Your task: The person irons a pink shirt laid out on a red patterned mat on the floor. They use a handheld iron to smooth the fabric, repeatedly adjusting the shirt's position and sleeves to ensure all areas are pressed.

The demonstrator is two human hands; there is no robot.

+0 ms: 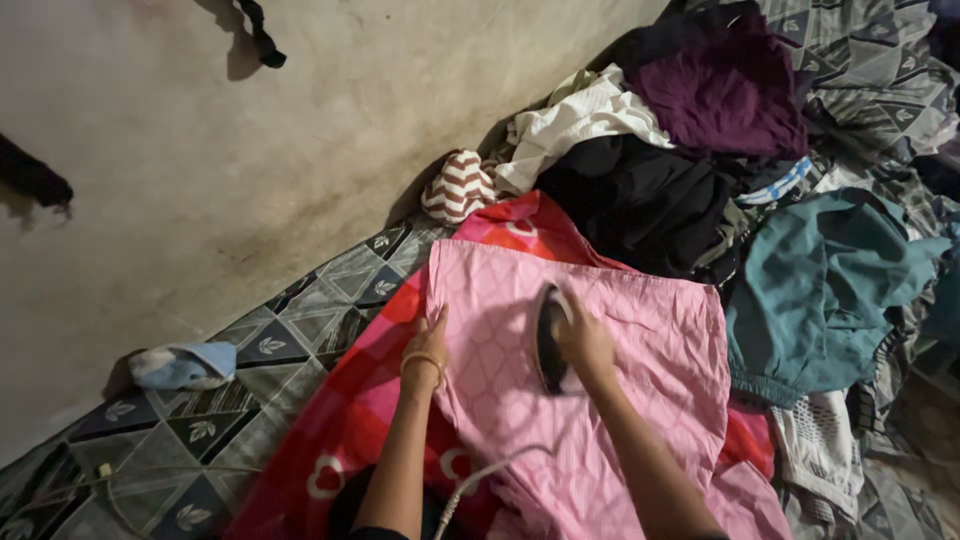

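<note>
A pink patterned cloth (640,340) lies spread over a red and pink blanket (350,410) on a bed. My right hand (585,340) grips the handle of a dark electric iron (549,338), which rests on the middle of the pink cloth. Its pale cord (480,478) trails down toward me. My left hand (428,345), with a thin bangle at the wrist, presses flat on the cloth's left edge and holds nothing.
A heap of clothes lies beyond the cloth: black (640,205), purple (725,95), white (575,120), a teal garment (825,285) at right, a red-striped piece (458,185). A bare wall (250,140) runs along the left. A light blue rag (185,365) sits on the grey patterned sheet (290,335).
</note>
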